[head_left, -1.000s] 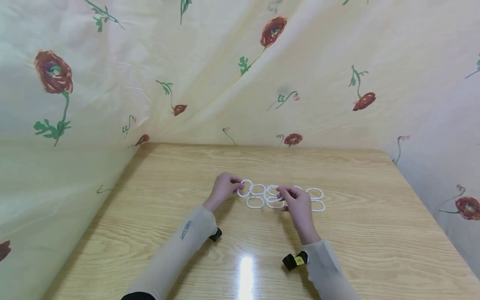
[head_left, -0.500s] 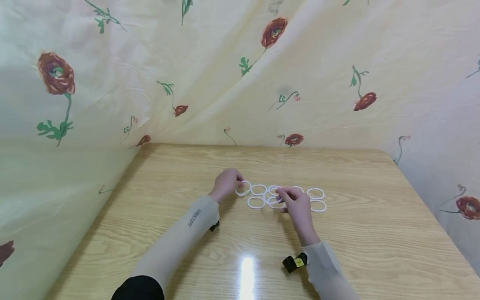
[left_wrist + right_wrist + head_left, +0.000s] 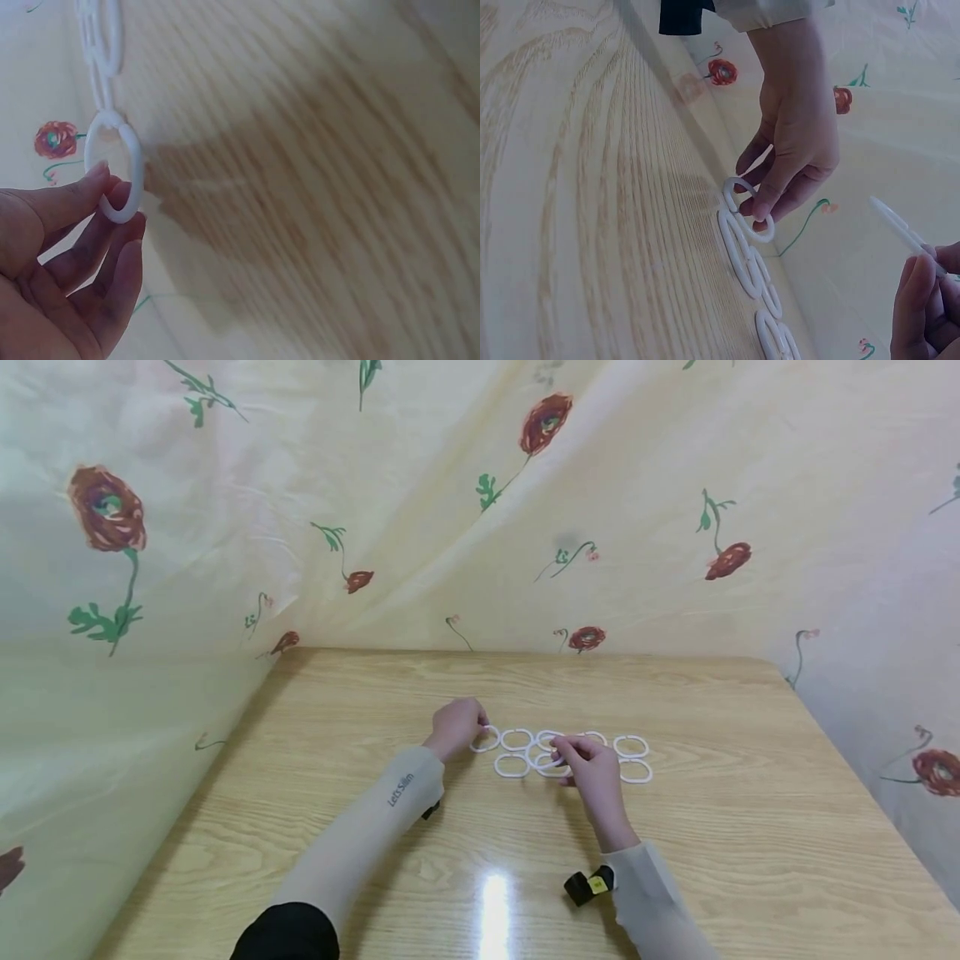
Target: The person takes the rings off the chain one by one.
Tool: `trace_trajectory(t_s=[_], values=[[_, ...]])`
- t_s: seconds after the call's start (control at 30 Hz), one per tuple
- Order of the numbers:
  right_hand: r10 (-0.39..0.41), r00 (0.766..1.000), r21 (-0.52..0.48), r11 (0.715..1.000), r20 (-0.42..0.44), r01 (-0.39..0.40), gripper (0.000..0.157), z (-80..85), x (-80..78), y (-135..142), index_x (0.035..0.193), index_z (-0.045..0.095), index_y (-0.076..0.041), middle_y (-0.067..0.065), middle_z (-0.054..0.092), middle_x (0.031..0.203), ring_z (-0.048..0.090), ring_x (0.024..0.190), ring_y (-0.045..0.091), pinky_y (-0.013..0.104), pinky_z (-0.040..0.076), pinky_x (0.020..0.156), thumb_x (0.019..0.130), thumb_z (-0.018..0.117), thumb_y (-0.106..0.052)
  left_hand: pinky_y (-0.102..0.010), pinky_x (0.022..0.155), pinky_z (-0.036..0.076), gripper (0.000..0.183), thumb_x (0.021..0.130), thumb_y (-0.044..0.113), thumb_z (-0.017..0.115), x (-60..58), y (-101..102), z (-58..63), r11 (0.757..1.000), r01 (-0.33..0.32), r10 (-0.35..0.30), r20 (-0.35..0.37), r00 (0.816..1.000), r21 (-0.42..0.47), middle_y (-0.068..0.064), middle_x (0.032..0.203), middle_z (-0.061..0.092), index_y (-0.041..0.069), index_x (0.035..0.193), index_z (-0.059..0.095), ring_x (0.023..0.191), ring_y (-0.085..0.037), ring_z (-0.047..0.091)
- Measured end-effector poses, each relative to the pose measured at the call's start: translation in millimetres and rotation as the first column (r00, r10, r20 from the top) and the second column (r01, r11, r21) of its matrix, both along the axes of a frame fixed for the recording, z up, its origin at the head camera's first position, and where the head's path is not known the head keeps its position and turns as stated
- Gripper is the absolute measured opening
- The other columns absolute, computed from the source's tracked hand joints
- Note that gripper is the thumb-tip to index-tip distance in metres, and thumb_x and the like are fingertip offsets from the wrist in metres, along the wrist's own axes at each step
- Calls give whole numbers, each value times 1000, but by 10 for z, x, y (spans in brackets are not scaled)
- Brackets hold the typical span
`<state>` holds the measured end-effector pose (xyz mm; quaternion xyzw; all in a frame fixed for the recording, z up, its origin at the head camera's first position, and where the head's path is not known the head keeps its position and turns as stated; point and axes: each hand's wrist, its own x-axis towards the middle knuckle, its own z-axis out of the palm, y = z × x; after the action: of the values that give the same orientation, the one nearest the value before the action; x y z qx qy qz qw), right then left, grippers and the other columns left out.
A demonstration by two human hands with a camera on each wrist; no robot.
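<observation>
My left hand (image 3: pixel 456 728) pinches a white oval link (image 3: pixel 137 171) between thumb and fingers, at the left end of a group of similar links. That link is tilted, and its far end meets a neighbouring link in the left wrist view; whether the two are hooked together I cannot tell. Farther right, my right hand (image 3: pixel 597 778) holds another white link (image 3: pixel 900 229) by its edge, tilted above the links behind it. On the table lie more links: an upper-row link (image 3: pixel 517 730), a lower-row link (image 3: pixel 512 777) and a right-end link (image 3: pixel 636 782). The right hand partly covers some.
A wood-grain table (image 3: pixel 360 710) spreads around the links. Behind and beside it hangs a flower-patterned cloth (image 3: pixel 420 527). A black wrist camera (image 3: pixel 579 887) sits at the right wrist. Light reflects off the table's front part.
My left hand has turned and lowered its link slightly, so the link leans closer to the table and lies a little farther left. The right hand stays almost still with its link.
</observation>
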<state>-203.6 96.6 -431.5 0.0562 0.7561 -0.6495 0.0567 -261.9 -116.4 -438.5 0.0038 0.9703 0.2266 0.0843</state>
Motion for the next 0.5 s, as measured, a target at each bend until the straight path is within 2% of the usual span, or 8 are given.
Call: trace_trajectory(t_s=[0.3, 0.5], values=[[-7, 1000, 2, 1000, 12, 7, 27, -10, -10, 0, 110, 66, 7, -7, 65, 77, 59, 71, 0, 19, 56, 55, 96, 59, -14, -39, 85, 54, 12, 85, 23, 72, -24, 22, -29, 997, 16, -19, -48, 999, -71, -1, 98, 74, 14, 92, 75, 93, -20, 67], [-10, 1000, -6, 1000, 13, 10, 27, -19, -15, 0, 110, 66, 8, -6, 65, 77, 59, 72, 0, 17, 54, 53, 96, 59, -15, -37, 84, 53, 9, 86, 18, 72, -45, 24, -45, 998, 9, -12, -44, 999, -69, 0, 99, 74, 14, 94, 75, 94, -19, 66]])
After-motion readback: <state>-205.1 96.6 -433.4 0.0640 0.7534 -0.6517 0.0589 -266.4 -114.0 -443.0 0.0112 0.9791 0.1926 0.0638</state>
